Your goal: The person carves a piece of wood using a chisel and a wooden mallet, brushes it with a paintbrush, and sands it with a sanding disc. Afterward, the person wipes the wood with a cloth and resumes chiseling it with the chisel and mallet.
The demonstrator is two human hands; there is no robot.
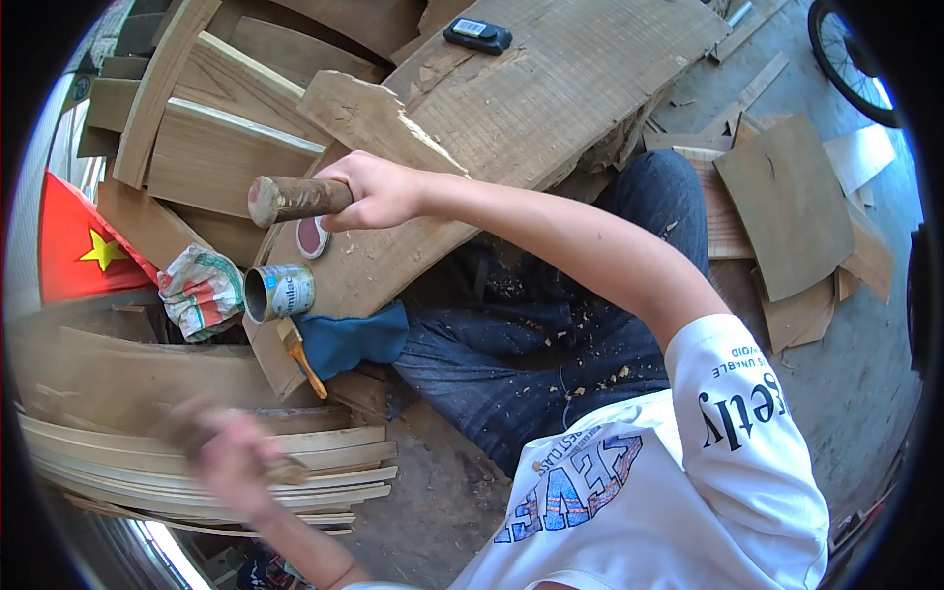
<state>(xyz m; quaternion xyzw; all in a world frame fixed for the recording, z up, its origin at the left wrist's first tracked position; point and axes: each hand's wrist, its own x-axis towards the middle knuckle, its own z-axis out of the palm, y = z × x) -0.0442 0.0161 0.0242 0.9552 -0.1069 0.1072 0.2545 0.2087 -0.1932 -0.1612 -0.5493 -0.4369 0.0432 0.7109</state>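
My right hand (379,192) grips a short, thick wooden rod (290,202) above a long board (551,88). Just below the rod is a small maroon disc (312,236) with a pale rim. A tin can (280,293) lies tipped on the board's near end, beside a wooden-handled paintbrush (303,356) and a blue cloth (354,334). At the lower left, my left hand (236,452) is motion-blurred over stacked curved wooden strips (344,487), closed around a brownish object I cannot make out.
Panels (226,157) are piled upper left, near a red flag (69,246) and crumpled bag (202,290). A black device (477,34) rests on the far board. Cut sheets (782,206) lie at right below a bicycle wheel (826,74). My jeans-clad legs (482,364) border the board.
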